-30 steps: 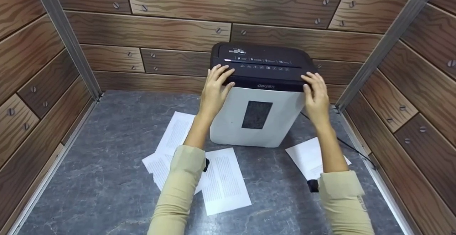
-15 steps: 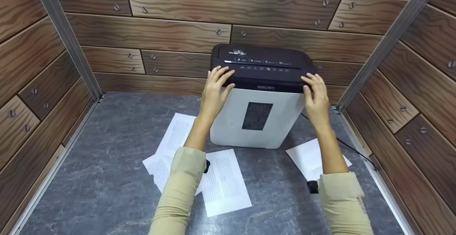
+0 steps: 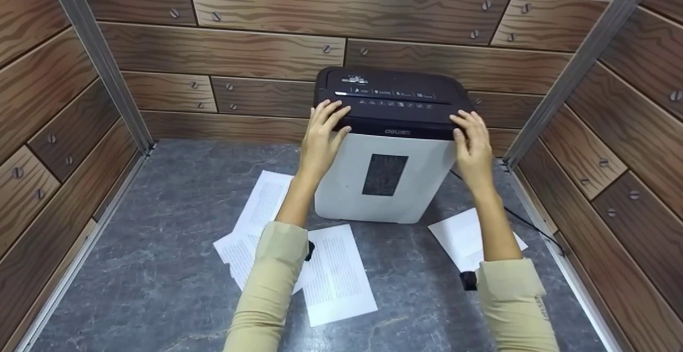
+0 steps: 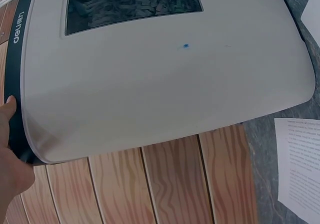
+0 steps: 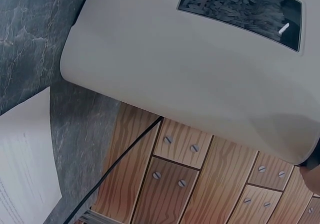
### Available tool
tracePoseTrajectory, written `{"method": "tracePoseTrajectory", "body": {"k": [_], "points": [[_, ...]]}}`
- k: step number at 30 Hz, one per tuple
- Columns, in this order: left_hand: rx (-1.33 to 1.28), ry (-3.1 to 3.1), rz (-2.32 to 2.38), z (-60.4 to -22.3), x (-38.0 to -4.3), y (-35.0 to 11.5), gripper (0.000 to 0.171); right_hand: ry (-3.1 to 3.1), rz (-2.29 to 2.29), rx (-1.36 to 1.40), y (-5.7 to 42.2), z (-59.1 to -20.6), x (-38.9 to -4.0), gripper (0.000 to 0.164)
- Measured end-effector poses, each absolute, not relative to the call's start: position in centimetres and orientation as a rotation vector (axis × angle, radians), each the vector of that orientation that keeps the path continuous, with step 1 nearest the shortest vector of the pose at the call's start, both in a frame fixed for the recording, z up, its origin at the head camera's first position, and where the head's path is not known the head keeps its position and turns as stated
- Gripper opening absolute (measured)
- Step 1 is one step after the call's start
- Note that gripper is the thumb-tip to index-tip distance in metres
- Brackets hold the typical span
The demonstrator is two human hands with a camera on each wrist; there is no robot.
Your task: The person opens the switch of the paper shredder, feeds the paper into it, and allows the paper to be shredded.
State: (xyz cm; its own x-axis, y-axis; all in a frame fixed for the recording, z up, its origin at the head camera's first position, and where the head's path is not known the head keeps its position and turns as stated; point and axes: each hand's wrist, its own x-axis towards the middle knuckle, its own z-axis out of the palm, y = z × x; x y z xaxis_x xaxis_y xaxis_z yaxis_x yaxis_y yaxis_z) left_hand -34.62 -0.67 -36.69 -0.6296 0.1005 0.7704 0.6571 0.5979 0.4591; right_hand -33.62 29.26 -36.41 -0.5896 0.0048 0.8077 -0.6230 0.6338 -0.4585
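Observation:
A paper shredder [image 3: 341,186] with a pale grey bin and a black top [image 3: 395,114] stands upright near the back wall. My left hand [image 3: 319,141] grips the top's left front corner, fingers over the upper face and thumb at the front edge. At the opposite front corner, my right hand [image 3: 474,144] holds on in the same way. Shredded strips show behind the dark window [image 4: 132,7] in the left wrist view. Only part of each hand appears in the wrist views, at the edge of the black top.
Several printed sheets [image 3: 339,277] lie on the dark marbled surface [image 3: 155,245], left and in front of the shredder. Another sheet [image 3: 459,237] lies to its right, partly under my right forearm. A black cord [image 5: 120,159] runs off to the right. Wood-patterned walls [image 3: 256,53] enclose the surface.

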Motion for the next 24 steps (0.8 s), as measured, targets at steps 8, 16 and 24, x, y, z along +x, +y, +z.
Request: {"method": "tracePoseTrajectory", "body": {"k": [8, 16, 24], "points": [[-0.603, -2.119, -0.992, -36.7, -34.44, -0.7, 0.036, -2.032, 0.982, 0.491, 29.33, -36.44, -33.58, 0.024], [-0.597, -2.126, -0.988, -36.78, -34.38, -0.67, 0.036, -2.038, 0.986, 0.481, 29.3, -36.55, -33.46, 0.025], [-0.595, -2.124, -0.949, -36.73, -34.4, -0.68, 0.036, -2.046, 0.984, 0.475, 29.28, -36.5, -33.51, 0.026]]}}
